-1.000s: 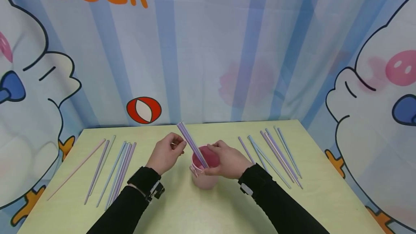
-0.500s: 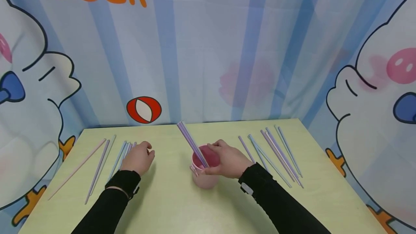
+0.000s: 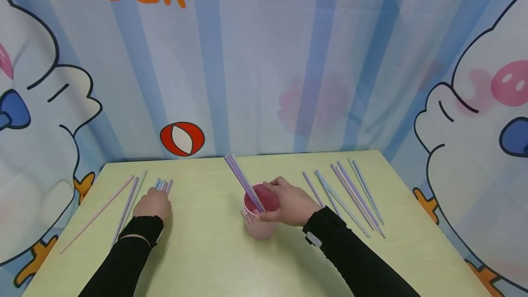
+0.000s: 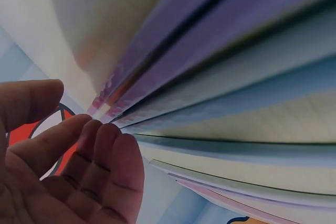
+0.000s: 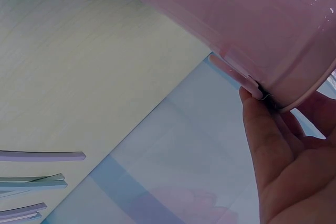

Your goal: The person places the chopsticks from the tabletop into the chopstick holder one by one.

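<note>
My right hand [image 3: 290,203] grips the rim of a pink cup [image 3: 261,230] standing mid-table, thumb and fingers at its edge in the right wrist view. Several purple chopsticks [image 3: 244,181] lean out of the cup to the upper left. Over a row of blue, pale and purple chopsticks [image 3: 166,186] on the left side lies my left hand [image 3: 153,205], covering most of their length. In the left wrist view its fingers [image 4: 126,161] bend loosely beside the patterned ends of those chopsticks [image 4: 220,40]. The thumb stays apart, and nothing is held between them.
Farther left on the pale table [image 3: 214,260] lie a pink chopstick [image 3: 99,212] and a purple and green pair. Right of the cup, several purple, blue and pink chopsticks [image 3: 356,196] are spread out. A printed curtain [image 3: 264,58] hangs behind the table.
My left hand has moved left and down, from beside the chopsticks in the cup to the row on the left. My right hand and the cup have stayed in place.
</note>
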Motion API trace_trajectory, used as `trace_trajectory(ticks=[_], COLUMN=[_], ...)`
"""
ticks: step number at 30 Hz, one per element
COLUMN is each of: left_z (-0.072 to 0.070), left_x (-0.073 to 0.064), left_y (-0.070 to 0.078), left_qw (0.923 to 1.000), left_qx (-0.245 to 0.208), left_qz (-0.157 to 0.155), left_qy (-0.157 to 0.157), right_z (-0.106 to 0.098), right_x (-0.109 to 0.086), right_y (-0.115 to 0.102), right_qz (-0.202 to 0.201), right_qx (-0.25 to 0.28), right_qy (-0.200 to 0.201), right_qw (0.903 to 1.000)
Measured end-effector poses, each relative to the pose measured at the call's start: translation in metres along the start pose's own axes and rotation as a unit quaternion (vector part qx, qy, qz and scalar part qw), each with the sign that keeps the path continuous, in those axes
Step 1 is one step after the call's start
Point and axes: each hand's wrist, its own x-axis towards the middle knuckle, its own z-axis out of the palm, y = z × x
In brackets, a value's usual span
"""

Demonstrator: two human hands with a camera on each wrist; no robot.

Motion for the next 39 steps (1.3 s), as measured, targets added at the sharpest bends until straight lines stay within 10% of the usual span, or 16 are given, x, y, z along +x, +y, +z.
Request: trace_trajectory(ticks=[10,39], left_z=[0.003,0.010], left_x=[0.002,-0.009], left_y=[-0.001,0.029], left_qw=[0.9997,0.9971], left_qx=[-0.005,-0.035], left_qz=[-0.022,0.067], left_qy=[-0.003,-0.012], right_z=[0.002,0.002], right_x=[0.000,0.000], right_y=[0.000,0.001], right_qz=[0.001,0.002], right_qx=[0.002,0.002], right_qy=[0.000,0.002], right_qw=[1.0000,1.0000])
